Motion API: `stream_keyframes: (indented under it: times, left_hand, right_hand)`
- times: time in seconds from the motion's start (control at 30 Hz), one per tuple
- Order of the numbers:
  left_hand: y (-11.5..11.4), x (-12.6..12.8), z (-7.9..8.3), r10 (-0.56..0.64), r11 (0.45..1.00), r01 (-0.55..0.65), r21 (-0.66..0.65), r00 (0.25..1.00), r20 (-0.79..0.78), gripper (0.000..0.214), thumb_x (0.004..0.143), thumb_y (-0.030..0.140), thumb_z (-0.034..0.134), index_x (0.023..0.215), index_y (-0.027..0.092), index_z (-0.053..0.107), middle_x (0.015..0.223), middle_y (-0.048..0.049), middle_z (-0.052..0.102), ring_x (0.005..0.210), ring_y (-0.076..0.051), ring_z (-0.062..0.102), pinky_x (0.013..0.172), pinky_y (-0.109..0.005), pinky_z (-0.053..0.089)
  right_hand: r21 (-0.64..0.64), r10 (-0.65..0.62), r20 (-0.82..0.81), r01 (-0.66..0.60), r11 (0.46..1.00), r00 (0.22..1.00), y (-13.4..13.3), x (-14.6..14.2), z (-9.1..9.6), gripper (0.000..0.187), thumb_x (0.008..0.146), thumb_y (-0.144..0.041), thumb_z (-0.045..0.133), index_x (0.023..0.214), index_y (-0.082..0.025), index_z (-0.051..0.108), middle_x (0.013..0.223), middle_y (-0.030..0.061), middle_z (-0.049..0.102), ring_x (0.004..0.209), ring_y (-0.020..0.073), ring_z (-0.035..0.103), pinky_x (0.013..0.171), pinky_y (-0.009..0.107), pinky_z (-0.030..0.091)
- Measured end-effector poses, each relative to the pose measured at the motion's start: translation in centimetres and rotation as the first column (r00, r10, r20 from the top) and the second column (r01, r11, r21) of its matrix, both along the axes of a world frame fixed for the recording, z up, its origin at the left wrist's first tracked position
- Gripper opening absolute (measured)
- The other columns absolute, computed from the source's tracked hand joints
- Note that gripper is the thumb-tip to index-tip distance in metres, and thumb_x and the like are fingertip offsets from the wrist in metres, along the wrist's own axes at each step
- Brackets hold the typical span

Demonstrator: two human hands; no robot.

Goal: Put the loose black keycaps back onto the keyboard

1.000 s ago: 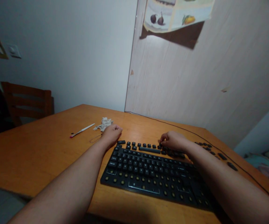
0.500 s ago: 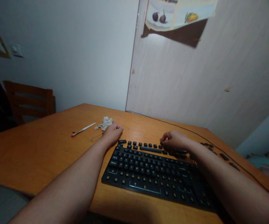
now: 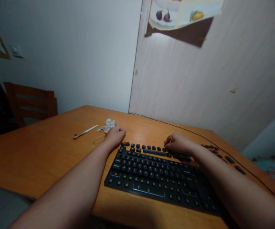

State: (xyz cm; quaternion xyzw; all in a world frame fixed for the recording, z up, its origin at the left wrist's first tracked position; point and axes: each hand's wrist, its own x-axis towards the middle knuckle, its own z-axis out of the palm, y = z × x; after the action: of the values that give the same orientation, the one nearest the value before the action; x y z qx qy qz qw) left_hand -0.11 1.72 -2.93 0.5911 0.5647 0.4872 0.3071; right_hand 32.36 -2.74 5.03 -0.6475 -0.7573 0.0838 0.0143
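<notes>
A black keyboard [image 3: 149,173] lies on the wooden table, its front rows and parts of its right side stripped down to bare key posts. Loose keycaps [image 3: 154,148] and a long spacebar cap [image 3: 154,152] line its far edge. Just beyond that edge, my right hand [image 3: 177,142] is closed in a pinch at the row of loose caps; a small dark keycap seems to be between the fingertips, mostly hidden. My left hand [image 3: 115,135] rests curled on the table at the keyboard's far left corner, beside a crumpled whitish tissue [image 3: 107,125]. Its fingers hide whatever may be inside.
A white brush-like stick [image 3: 87,130] with a pink end and a bent wire [image 3: 99,140] lie to the left. More loose keycaps [image 3: 229,159] are at the right, near a black cable [image 3: 175,126] along the back. A wooden chair [image 3: 31,100] stands beyond the table.
Both hands stay almost where they were, with my right fingers shifting only slightly at the loose keycaps. The whole view has moved a little.
</notes>
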Motion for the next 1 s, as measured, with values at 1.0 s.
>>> stream_keyframes:
  times: [1.0]
  left_hand:
    - [-0.3, 0.2, 0.5, 0.011, 1.000, -0.011, 0.027, 1.000, -0.007, 0.020, 0.073, 0.037, 0.058, 0.065, 0.019, 0.056, 0.055, 0.0002, 0.057, 0.053, -0.013, 0.050, 0.050, -0.024, 0.030]
  right_hand:
    - [0.207, 0.295, 0.043, -0.297, 0.932, 0.955, -16.5, -4.6, -0.1, 0.017, 0.091, -0.024, 0.054, 0.096, -0.027, 0.070, 0.084, -0.0006, 0.068, 0.079, 0.0168, 0.063, 0.071, 0.028, 0.042]
